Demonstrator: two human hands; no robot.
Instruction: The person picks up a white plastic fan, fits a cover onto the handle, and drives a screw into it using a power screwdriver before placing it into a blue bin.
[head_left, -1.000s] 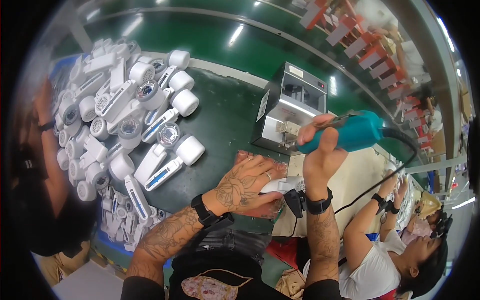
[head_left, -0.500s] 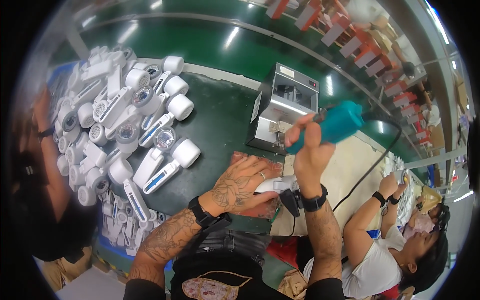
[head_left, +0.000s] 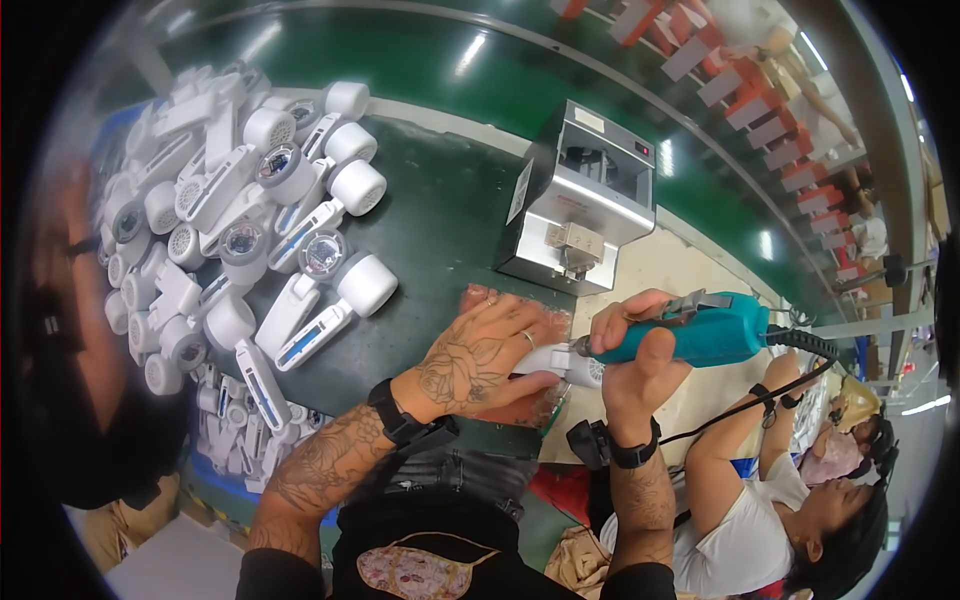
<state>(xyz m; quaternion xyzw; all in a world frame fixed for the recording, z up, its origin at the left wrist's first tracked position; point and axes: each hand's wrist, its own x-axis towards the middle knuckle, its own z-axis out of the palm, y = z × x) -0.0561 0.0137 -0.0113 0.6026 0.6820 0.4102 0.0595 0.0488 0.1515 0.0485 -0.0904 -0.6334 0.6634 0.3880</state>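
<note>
The white plastic part (head_left: 560, 362) lies on a reddish mat (head_left: 520, 312) at the near edge of the green table (head_left: 450, 210), just in front of the grey metal box (head_left: 585, 195). The left hand (head_left: 478, 355) lies over it with fingers spread, pressing it down. The right hand (head_left: 640, 345) is wrapped tight around a teal electric screwdriver (head_left: 700, 328), its tip touching the part's right end.

The tool lies nearly level, so the bit could, I judge, skid off and score the plastic or jab the left fingers just beside it. A light hold could let the part twist. The black cord (head_left: 760, 400) trails right toward a neighbouring worker's arm (head_left: 720, 450) and might snag. The heap of white parts (head_left: 230, 220) at far left sits well apart.
</note>
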